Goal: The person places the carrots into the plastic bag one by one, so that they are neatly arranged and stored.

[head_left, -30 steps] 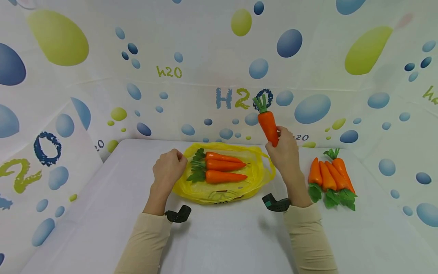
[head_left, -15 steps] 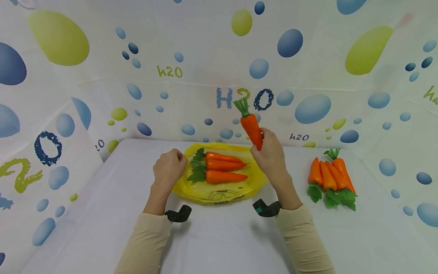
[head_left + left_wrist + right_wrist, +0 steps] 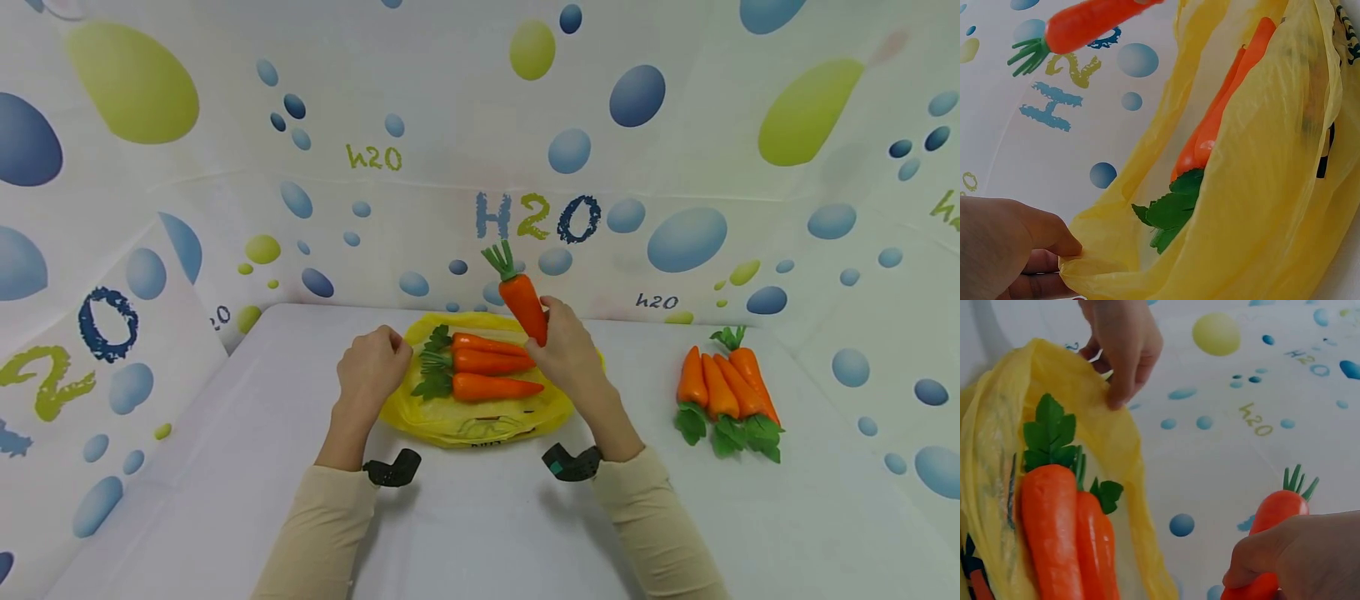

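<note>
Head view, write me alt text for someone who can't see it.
A person's right hand holds up an orange carrot near an open yellow plastic bag containing three more carrots. The left hand pinches the bag's left edge, and four other carrots lie grouped at right on a white table.

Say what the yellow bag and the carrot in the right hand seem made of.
Yellow bag: apparently thin plastic film, soft sheen, judging by its translucent wrinkles.
Carrot: probably moulded plastic or foam, smooth, from its even orange colour.
</note>
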Demonstrator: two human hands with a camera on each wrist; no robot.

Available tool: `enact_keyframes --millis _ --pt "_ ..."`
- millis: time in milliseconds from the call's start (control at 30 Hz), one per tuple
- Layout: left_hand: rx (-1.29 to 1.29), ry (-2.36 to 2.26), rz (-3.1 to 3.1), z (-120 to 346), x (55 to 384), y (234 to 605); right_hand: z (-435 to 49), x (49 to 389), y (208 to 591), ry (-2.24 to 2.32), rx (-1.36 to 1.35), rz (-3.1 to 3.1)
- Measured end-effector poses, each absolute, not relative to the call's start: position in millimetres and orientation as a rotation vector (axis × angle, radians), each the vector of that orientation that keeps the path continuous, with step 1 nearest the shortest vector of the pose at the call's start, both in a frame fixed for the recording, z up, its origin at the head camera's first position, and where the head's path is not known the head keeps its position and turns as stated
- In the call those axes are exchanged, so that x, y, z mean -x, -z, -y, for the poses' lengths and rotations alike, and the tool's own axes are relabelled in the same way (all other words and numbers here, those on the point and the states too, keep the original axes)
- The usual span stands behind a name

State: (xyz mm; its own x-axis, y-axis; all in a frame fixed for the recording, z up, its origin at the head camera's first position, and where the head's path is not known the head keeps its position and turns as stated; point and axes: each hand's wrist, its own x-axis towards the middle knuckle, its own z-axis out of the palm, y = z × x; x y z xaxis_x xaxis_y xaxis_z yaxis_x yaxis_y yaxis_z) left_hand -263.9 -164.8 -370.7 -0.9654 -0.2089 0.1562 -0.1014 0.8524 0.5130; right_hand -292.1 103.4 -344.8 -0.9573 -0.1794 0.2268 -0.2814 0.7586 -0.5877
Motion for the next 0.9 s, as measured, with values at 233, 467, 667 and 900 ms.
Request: enact_keyframes --millis 233,467,667,900 --pt "-0.240 0.757 2.820 164.8 263.8 371.5 -96.2 298.6 357.4 -0.858 -0.417 2.951" --pt "-0.234 0.749 2.820 165.4 264.1 371.1 -94.1 297.8 363.0 -0.737 -0.513 3.022" --pt "-0.234 0.747 2.828 165.3 263.5 370.6 -94.3 297.0 367.7 -0.693 -0.575 3.105" --pt "-0.235 0.742 2.830 165.3 262.9 370.2 -93.2 297.1 370.4 -0.604 -0.706 3.174"
